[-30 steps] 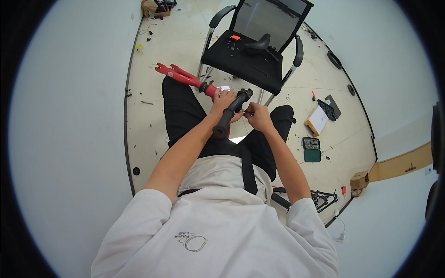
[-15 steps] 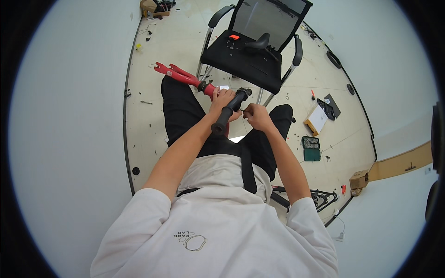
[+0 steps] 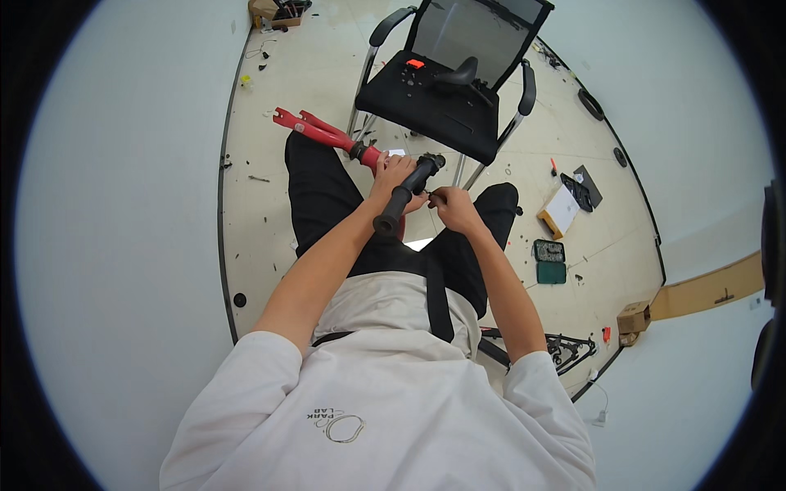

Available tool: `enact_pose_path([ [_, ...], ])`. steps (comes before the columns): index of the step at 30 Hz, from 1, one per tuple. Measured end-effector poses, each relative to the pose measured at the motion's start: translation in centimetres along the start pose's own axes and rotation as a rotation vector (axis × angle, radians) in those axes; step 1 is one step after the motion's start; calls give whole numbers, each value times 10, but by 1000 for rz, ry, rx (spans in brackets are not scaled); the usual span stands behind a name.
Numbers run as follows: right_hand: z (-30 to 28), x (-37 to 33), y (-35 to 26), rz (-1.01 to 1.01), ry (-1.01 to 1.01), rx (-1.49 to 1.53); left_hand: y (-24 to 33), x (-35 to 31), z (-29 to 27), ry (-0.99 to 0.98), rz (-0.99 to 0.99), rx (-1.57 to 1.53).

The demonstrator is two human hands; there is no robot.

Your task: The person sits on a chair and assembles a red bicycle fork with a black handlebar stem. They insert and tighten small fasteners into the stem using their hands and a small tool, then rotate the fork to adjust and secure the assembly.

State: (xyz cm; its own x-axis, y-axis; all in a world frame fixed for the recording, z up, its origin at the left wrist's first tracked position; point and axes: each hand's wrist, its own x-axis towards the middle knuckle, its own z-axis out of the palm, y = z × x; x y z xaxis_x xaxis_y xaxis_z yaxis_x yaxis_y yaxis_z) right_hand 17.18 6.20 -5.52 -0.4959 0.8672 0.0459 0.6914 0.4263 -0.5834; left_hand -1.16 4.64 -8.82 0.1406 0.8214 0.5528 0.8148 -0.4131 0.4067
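A red bicycle fork [image 3: 315, 131] rests over my left thigh, its two prongs pointing to the far left. The red tube behind it runs between my knees, under a black handlebar [image 3: 418, 176] whose rubber grip [image 3: 388, 222] points toward me. My left hand [image 3: 393, 177] is closed round the red tube beside the handlebar. Just right of the handlebar's middle, my right hand [image 3: 455, 208] is closed in a pinch. Its fingertips meet at a small dark piece, too small to name. The handlebar and my fingers hide much of the joint.
Ahead stands a black office chair [image 3: 426, 102] with a bicycle saddle [image 3: 458, 75] and small parts on its seat. On the floor to the right lie a green case [image 3: 550, 272], a white sheet [image 3: 560, 213] and a black bicycle frame [image 3: 565, 350]. Small parts are scattered around.
My right hand has turned slightly at the pinch beside the handlebar, and its forearm has shifted a little left. My left hand and the red fork keep their place.
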Motion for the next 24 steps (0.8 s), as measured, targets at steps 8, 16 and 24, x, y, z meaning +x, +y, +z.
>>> enact_pose_path([
  [8,1,-5,-21,-19,162,-400,-1,1,-2,-17,-15,3],
  [16,8,-5,-3,-59,165,-50,0,-1,0,14,17,19],
  [24,-5,-6,-8,-1,27,31,0,1,0,11,9,23],
])
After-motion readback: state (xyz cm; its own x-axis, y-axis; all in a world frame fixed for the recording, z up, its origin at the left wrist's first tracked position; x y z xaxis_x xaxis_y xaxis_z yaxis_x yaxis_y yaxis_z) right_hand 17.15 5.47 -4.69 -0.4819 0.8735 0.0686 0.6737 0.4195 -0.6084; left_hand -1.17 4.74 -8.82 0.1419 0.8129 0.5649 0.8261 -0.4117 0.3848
